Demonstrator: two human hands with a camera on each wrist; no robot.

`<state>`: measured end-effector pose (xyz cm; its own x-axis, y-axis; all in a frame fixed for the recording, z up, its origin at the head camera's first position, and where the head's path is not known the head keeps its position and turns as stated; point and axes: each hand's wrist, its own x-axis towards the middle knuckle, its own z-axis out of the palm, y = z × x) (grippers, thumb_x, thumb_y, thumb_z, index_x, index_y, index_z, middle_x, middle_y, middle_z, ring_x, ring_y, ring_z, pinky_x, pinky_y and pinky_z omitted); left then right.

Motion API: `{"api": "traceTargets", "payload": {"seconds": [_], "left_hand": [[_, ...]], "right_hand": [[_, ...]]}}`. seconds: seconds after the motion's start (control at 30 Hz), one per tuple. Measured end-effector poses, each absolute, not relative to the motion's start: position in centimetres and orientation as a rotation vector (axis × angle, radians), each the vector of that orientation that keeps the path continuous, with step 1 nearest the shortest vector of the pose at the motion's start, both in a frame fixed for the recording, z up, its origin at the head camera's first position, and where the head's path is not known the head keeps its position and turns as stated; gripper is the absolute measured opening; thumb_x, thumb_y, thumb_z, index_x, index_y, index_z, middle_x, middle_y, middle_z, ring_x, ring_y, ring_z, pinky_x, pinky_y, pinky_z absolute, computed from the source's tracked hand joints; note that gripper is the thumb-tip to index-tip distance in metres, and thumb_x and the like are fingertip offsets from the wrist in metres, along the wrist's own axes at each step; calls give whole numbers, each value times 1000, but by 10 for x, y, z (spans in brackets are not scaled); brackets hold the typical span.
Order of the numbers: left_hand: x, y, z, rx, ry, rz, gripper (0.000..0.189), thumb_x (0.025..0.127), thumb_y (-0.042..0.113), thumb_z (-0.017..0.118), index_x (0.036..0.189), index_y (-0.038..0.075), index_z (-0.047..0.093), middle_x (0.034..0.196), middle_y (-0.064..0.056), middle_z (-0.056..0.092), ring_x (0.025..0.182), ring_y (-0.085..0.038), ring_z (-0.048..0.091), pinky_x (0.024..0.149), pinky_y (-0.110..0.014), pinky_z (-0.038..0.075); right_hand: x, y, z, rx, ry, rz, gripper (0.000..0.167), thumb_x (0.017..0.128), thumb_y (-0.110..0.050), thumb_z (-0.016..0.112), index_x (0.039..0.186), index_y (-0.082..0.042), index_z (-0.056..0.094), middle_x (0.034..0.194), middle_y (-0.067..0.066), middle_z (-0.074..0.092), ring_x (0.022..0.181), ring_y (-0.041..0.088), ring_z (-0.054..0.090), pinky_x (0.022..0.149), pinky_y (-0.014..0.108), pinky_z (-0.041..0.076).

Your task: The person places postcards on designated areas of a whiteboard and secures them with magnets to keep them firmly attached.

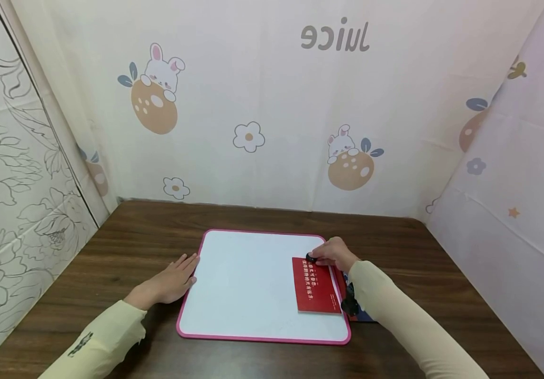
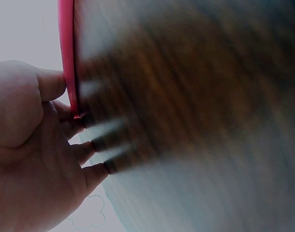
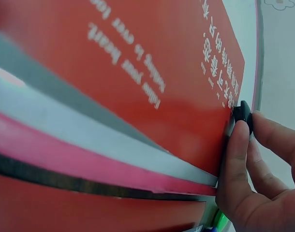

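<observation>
Item: white rectangular board with a pink rim (image 1: 243, 284), lying flat on the dark brown wooden table (image 1: 134, 237), at lower centre of the head view.

Item: red rectangular booklet with white lettering (image 1: 316, 287), lying on the board's right portion, toward the lower right of the board.

Item: small black round piece (image 1: 310, 258), sitting at the booklet's upper edge, just right of frame centre.

Right hand (image 1: 335, 253): pinching the black piece between thumb and fingertips (image 3: 239, 140).

Left hand (image 1: 172, 281): lying flat with fingers extended, resting on the table and touching the board's left rim (image 2: 66, 58).

Backdrop: cream fabric printed with rabbits and flowers (image 1: 262, 105), filling the upper half of the frame.
</observation>
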<state>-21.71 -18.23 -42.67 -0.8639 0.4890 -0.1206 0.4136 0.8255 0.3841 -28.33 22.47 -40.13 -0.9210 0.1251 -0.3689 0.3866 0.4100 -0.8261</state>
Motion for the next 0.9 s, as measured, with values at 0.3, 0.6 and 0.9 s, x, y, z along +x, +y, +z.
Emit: {"api": "traceTargets", "payload": {"seconds": [0.3, 0.6, 0.9], "left_hand": [[-217, -182, -426, 703, 2796, 513, 54, 102, 15, 44, 145, -11, 25, 151, -30, 20, 138, -49, 14, 106, -64, 16], [-216, -181, -426, 696, 2799, 510, 54, 101, 15, 44, 145, -11, 25, 151, -30, 20, 138, -49, 14, 106, -64, 15], [-215, -180, -424, 706, 2802, 525, 54, 101, 15, 46, 144, -11, 27, 150, -31, 22, 137, -50, 15, 105, -65, 17]], "right_hand": [[-285, 222, -402, 369, 2564, -1381, 25, 86, -8, 71, 104, 10, 68, 95, 20, 69, 71, 20, 67, 67, 31, 56], [-285, 221, -403, 330, 2637, -1292, 26, 86, -10, 72, 104, 8, 68, 96, 18, 68, 73, 22, 67, 68, 31, 56], [-284, 222, -402, 299, 2648, -1287, 24, 87, -10, 71, 102, 9, 68, 93, 19, 67, 70, 21, 67, 67, 32, 57]]}}
